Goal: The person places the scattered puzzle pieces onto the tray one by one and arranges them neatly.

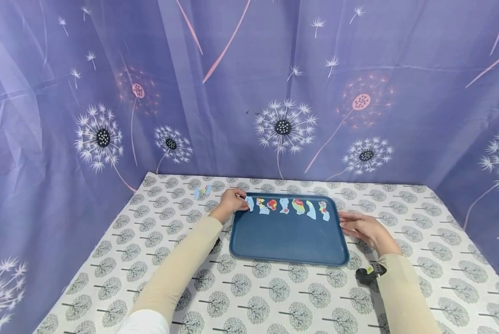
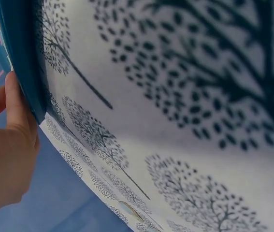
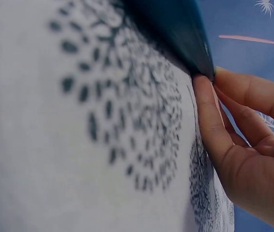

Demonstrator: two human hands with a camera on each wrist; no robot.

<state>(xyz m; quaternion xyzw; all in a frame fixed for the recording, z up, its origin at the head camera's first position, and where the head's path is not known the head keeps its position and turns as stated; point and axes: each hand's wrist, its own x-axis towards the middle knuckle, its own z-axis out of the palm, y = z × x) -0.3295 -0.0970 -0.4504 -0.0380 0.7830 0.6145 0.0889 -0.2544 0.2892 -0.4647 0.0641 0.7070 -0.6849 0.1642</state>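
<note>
I can't tell home from studio: dandelion curtain (image 1: 228, 111) encloses the tabletop's (image 1: 404, 232) far and side edges; cloth (image 1: 258, 287) covers it.

Blue tray (image 1: 289, 239) between left grip (image 1: 232, 201) and right grip (image 1: 365, 228); seven cutouts (image 1: 298, 207) in row near far edge.

Bench (image 1: 445, 278) spread with white cloth (image 1: 253, 292), grey tree print all over, filling lower half of frame. Dark blue tray (image 1: 289, 239) on cloth, right of lower centre. Few light-blue paper scraps (image 1: 208, 189) near far edge, left of tray.
</note>
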